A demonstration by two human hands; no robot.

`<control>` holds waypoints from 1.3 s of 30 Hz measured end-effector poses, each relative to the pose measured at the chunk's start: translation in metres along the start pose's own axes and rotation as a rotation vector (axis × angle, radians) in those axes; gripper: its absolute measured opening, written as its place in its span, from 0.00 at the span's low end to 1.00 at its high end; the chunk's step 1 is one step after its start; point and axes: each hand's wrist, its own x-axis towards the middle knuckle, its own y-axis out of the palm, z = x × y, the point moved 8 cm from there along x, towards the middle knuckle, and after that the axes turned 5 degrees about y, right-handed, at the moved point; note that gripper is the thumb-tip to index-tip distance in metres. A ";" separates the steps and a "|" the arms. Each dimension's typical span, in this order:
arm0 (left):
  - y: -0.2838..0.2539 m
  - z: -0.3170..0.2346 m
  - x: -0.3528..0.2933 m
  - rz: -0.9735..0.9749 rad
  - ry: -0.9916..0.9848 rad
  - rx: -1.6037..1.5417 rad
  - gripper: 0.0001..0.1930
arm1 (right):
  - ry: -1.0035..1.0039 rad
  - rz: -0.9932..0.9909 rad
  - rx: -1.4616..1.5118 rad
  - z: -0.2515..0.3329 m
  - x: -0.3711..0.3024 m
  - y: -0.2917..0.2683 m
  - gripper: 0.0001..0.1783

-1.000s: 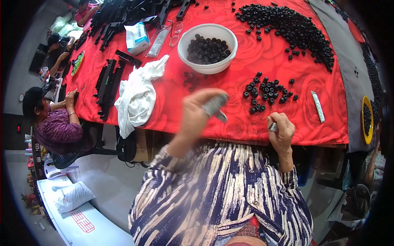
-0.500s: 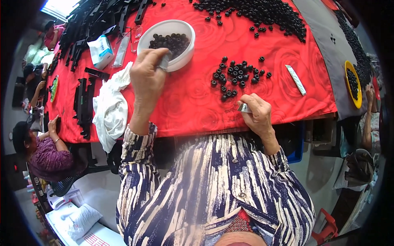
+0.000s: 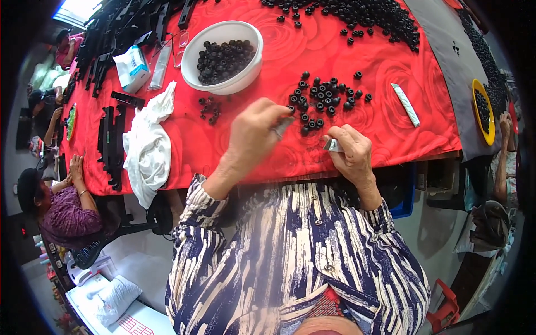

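My left hand (image 3: 255,134) is blurred over the red cloth, fingers bent, its tips beside the near left edge of a loose group of black bead-like rings (image 3: 321,97). A greyish patch shows at its thumb; whether it pinches anything is unclear. My right hand (image 3: 353,149) is closed just nearer me than the group, with a small flat silvery piece (image 3: 333,145) between thumb and fingers. Behind my left hand stands a white bowl (image 3: 192,78), partly filled with more black rings (image 3: 226,60). Small dark bits (image 3: 210,110) lie beside the bowl.
A pale-handled cutter (image 3: 405,105) lies to the right. On the left are a crumpled white cloth (image 3: 148,151), a tissue pack (image 3: 132,68), glasses (image 3: 180,42) and long black parts (image 3: 110,145). A large heap of rings (image 3: 368,19) spreads at the back. Other people sit around.
My left hand has moved from the bowl's near rim right and toward me, to the loose rings, uncovering the dark bits beside the bowl. My right hand has barely moved.
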 end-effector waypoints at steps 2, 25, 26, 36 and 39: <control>0.018 -0.002 -0.003 0.033 0.023 0.021 0.09 | -0.008 0.012 -0.005 0.000 0.000 0.002 0.13; 0.043 -0.009 -0.013 0.046 0.006 0.245 0.12 | -0.059 -0.003 0.096 0.008 0.000 0.002 0.11; 0.042 -0.009 -0.013 0.045 0.004 0.246 0.12 | -0.060 -0.004 0.104 0.009 0.000 0.002 0.11; 0.030 -0.005 -0.016 -0.020 -0.052 0.235 0.09 | -0.046 -0.010 0.140 0.006 -0.002 0.005 0.12; 0.032 -0.003 -0.016 0.004 -0.100 0.191 0.09 | 0.006 0.016 0.128 0.001 -0.004 0.007 0.16</control>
